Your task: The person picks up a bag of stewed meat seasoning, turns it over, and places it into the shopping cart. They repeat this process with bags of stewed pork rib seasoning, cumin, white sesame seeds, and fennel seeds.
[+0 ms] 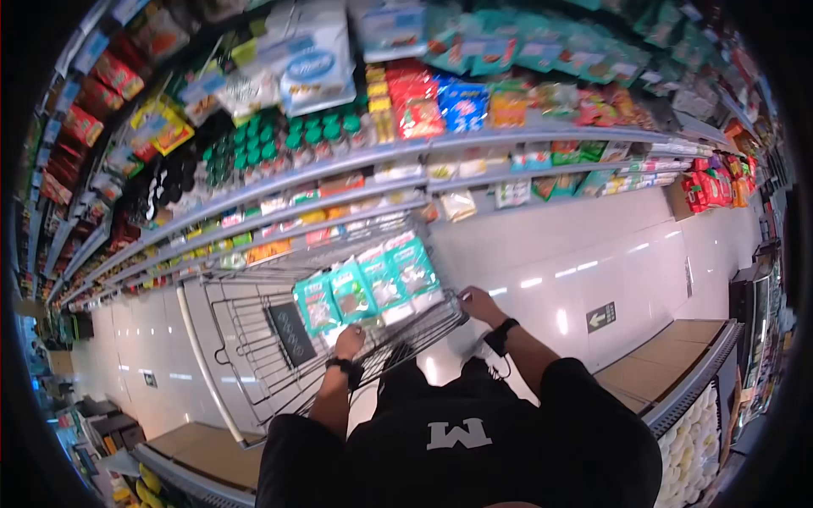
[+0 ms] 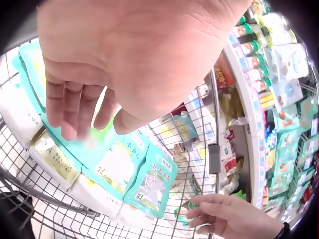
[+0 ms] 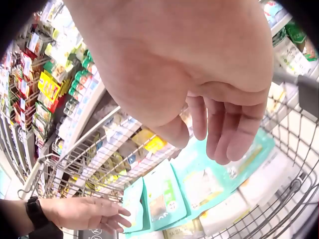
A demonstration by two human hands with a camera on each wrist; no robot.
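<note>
In a shop aisle, a person's left hand (image 1: 349, 340) and right hand (image 1: 479, 304) hover with loose, open fingers, gripping nothing, over teal packets (image 1: 368, 284) standing in a row along the near edge of a wire trolley (image 1: 246, 339).

head view looks steeply down from above at the cart (image 1: 254, 356) and aisle shelves (image 1: 356, 161), left wrist view close under the palm facing the shelves, right wrist view likewise, all sharing the teal packets (image 1: 368, 284)
</note>
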